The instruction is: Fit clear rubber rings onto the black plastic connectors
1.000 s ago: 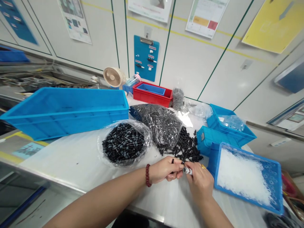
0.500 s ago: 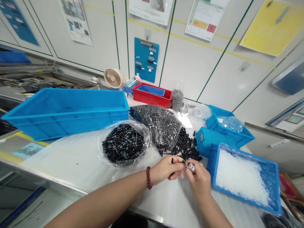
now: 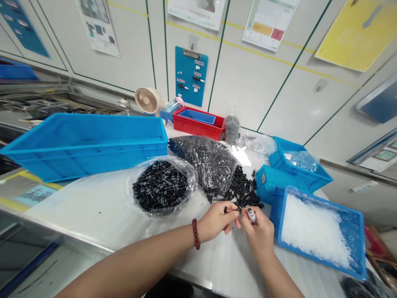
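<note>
My left hand (image 3: 215,221), with a dark red bead bracelet (image 3: 195,234) at the wrist, is closed on a small black part (image 3: 226,210) that shows between the fingers. My right hand (image 3: 260,231) grips a pen-like tool (image 3: 251,215) with a pale grey body; its exact kind is unclear. Both hands' fingertips come together just in front of a loose pile of black parts (image 3: 243,186). What lies between the fingertips is too small to make out. Behind my left hand is a big clear bag (image 3: 204,161) of black parts.
Left of my hands, a plastic-lined round container (image 3: 159,188) holds black parts with white marks. A large blue bin (image 3: 93,153) stands at left. On the right, a blue tray (image 3: 322,269) holds white translucent rings. A red bin (image 3: 198,129) and a fan (image 3: 146,100) stand behind.
My right hand and the pen-like tool have shifted slightly, with the tool's end tipped a little more upright. The left fingers have moved slightly. The surrounding bins and bags look the same.
</note>
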A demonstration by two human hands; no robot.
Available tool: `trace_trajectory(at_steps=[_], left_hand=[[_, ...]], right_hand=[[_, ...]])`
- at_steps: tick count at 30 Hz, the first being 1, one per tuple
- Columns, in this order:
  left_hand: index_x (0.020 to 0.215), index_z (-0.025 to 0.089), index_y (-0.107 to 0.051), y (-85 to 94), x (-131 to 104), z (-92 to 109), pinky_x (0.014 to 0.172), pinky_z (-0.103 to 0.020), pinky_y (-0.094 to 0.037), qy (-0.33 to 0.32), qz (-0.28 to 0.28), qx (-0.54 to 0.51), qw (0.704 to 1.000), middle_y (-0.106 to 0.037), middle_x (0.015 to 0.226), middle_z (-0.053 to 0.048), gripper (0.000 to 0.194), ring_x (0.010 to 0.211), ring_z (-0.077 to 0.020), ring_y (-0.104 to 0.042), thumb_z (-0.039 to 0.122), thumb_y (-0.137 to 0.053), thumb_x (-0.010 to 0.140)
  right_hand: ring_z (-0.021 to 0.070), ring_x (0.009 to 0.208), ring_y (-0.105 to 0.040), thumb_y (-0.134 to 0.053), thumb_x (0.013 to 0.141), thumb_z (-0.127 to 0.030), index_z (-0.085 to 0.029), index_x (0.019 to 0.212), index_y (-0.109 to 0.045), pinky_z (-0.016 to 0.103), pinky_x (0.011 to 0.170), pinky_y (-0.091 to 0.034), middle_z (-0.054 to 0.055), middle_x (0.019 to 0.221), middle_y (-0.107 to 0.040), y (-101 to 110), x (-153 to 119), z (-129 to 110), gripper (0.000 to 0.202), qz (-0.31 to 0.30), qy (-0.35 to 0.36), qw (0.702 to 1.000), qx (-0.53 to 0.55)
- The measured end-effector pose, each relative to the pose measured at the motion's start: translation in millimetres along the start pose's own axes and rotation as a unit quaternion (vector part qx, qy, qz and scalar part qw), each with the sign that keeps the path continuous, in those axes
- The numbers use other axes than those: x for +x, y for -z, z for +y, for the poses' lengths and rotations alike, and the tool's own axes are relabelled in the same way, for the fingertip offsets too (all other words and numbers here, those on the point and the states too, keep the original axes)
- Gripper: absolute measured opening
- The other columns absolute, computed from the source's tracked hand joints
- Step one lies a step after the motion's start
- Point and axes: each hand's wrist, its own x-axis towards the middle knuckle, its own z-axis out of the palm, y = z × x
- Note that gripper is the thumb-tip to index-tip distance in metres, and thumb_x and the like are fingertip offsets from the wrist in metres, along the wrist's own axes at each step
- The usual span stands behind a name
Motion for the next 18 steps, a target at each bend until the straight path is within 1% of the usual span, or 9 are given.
trace_trajectory(at_steps=[4,10,15,18], left_hand=[[0.070,0.014,-0.048,-1.2,-0.1,0.1,0.037,-0.019,-0.028,0.004,0.007,0.012,1.000,-0.058,0.059,0.000,0.026,0.033,-0.0038,-0.038,0.038,-0.054,0.076],[0.069,0.014,-0.049,-2.5,-1.5,2.4,0.038,-0.018,-0.029,0.009,0.034,0.058,0.998,-0.057,0.057,0.001,0.016,0.034,-0.0041,-0.038,0.027,-0.050,0.077],[0.070,0.014,-0.050,-3.3,-1.4,-3.1,0.038,-0.017,-0.030,0.010,0.054,0.094,0.994,-0.058,0.056,0.002,0.011,0.035,-0.0045,-0.038,0.021,-0.046,0.077],[0.070,0.015,-0.051,-3.6,-0.8,-6.2,0.037,-0.017,-0.031,0.008,0.068,0.116,0.991,-0.058,0.056,0.002,0.010,0.034,-0.0048,-0.038,0.021,-0.046,0.077]], right_hand=[[0.0083,0.043,-0.047,-0.050,0.076,-0.022,-0.018,0.063,-0.054,0.019,0.043,-0.036,-0.003,0.052,-0.056,-1.1,0.8,-1.0,0.014,-0.003,-0.018,1.000,0.019],[0.0079,0.042,-0.046,-0.049,0.076,-0.022,-0.018,0.063,-0.054,0.019,0.043,-0.036,-0.004,0.052,-0.056,-2.2,0.8,-2.1,0.014,-0.007,-0.010,1.000,0.028],[0.0082,0.043,-0.047,-0.048,0.076,-0.021,-0.018,0.065,-0.054,0.019,0.043,-0.036,-0.004,0.052,-0.055,-2.9,0.0,-1.3,0.013,-0.020,-0.003,1.000,0.013],[0.0091,0.045,-0.049,-0.048,0.077,-0.020,-0.019,0.066,-0.054,0.020,0.045,-0.036,-0.004,0.053,-0.057,-3.9,-1.1,0.7,0.013,-0.027,0.006,1.000,-0.003]])
